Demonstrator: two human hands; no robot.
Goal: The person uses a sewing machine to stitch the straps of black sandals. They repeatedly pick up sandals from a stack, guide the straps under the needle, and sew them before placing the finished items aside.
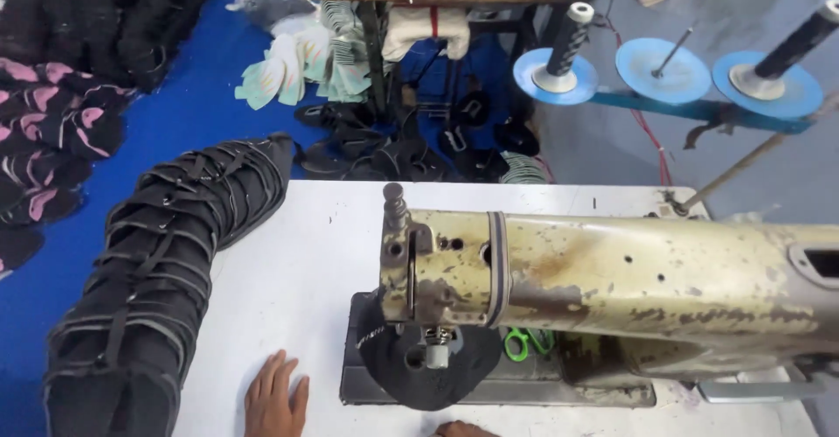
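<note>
Evidently the black fabric piece (433, 369) is lying under the head of the worn sewing machine (612, 288), on its plate. The left hand (275, 399) is resting flat on the white table (297, 262), fingers spread, gripping nothing. The right hand (463, 429) is barely showing — its fingers I cannot tell. The piece is looking thin, limp, light — best pinched at its curved edge.

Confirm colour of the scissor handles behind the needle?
Bright green scissor handles, seen in the head view.

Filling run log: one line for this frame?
left hand flat on table | right hand at black piece | sewing machine
</note>
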